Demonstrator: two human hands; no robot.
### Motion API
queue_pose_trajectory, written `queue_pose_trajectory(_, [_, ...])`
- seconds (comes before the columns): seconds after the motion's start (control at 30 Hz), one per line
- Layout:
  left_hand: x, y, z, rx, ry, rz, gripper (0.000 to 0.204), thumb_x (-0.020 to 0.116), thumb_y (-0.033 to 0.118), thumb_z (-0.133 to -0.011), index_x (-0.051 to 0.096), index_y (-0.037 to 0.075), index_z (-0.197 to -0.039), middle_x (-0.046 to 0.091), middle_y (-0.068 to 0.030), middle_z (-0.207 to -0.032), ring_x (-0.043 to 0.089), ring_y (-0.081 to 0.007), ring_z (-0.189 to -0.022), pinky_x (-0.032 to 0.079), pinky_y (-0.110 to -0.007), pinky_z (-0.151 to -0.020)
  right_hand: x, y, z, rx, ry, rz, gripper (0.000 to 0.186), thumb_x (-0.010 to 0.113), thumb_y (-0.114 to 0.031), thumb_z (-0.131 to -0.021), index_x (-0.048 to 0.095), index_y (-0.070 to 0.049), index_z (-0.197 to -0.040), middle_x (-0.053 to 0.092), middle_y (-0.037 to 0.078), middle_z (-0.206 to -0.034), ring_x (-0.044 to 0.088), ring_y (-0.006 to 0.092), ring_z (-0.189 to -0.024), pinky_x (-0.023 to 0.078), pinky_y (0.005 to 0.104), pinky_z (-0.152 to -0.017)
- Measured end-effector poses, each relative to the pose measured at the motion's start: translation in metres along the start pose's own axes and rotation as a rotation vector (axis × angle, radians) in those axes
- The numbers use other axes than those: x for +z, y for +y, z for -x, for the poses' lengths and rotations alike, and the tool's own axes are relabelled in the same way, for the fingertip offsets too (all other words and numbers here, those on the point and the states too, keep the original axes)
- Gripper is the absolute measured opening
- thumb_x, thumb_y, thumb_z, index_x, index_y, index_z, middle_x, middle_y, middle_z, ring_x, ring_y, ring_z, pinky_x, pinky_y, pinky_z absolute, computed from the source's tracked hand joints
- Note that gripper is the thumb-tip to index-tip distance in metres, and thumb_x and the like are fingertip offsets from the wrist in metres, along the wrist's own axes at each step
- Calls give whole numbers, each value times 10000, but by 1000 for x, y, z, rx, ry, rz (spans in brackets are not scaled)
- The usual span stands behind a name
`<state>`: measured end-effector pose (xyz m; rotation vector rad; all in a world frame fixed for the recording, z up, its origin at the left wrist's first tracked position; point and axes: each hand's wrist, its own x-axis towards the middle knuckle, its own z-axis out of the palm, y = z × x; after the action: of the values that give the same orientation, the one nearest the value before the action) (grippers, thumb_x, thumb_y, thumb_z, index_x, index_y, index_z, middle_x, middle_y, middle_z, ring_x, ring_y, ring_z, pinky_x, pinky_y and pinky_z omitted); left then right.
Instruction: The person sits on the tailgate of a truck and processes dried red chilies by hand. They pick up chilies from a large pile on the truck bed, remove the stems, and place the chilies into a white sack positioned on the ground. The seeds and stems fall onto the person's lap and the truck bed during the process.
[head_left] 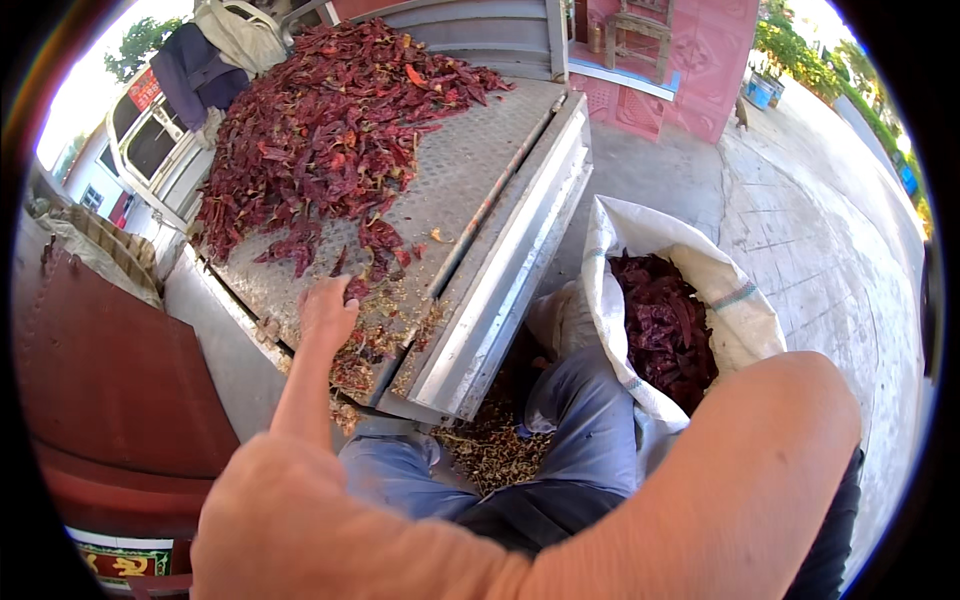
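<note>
Gathering dried red peppers (320,130) from the metal bed (460,170) seems underway. The left hand (327,312) half-curls at their near edge, grip unclear; the right hand is unseen. Next likely needs a light pinch.

One left hand (328,312) showed clearly; blurred skin near the lower edge kept a second from being made out. There was one heap of dried red peppers (310,130), the pods too many and too tangled to count, on one cart bed (480,150). One open white sack (745,325) held another mass of peppers (665,325), likewise uncountable. Loose debris made two patches: one on the bed (365,350), one on the ground (495,455). Two trouser legs (590,400) were visible. Two cloths, one dark (192,75) and one pale (237,40), hung by the heap, and one wooden chair (641,24) stood beyond.
</note>
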<state>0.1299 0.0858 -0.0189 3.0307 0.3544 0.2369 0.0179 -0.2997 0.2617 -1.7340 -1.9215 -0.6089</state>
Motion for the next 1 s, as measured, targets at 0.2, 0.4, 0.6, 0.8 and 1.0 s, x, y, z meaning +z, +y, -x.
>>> queue_pose_trajectory(0.2, [9, -26, 21, 16, 71, 92, 306, 729, 253, -915, 737, 81, -1168, 686, -88, -1246, 595, -320, -1239, 371, -499, -1132, 3, -13, -5, -29, 63, -84, 262, 710, -266, -727, 685, -69, -899, 663, 68, -893, 650, 224, -779, 509, 356, -613])
queue_pose_trajectory(0.4, [-29, 2, 50, 128, 582, 337, 138, 782, 147, -862, 773, 44, -953, 706, -103, -1086, 661, -310, -1020, 525, -420, -878, 91, 53, 75, 423, -40, -285, 223, 725, -256, -868, 702, -55, -961, 700, 114, -912, 695, 298, -855, 555, 407, -668])
queue_pose_trajectory(0.6, [-72, 51, 92, 34, 454, 720, 133, 774, 115, -891, 752, 11, -972, 723, -91, -925, 692, -216, -887, 543, -361, -814, 188, 99, 100, 821, 154, -534, 310, 718, -238, -954, 694, -10, -1163, 723, 179, -1045, 724, 344, -964, 576, 423, -858])
queue_pose_trajectory(0.8, [-41, 101, 138, 8, 141, 1256, 146, 782, 43, -904, 718, 5, -1029, 722, -47, -952, 676, -120, -892, 547, -277, -789, 211, 90, 79, 876, 225, -855, 341, 703, -203, -988, 654, -24, -1274, 711, 173, -1150, 715, 266, -1019, 569, 367, -890])
queue_pose_trajectory(1.0, [-16, 105, 145, 196, 301, 1071, 102, 725, 46, -931, 709, 20, -1029, 736, -80, -897, 722, -169, -829, 569, -323, -734, 228, 91, 136, 666, 173, -489, 179, 693, -205, -974, 741, -87, -1100, 718, 162, -1008, 694, 381, -968, 564, 443, -848])
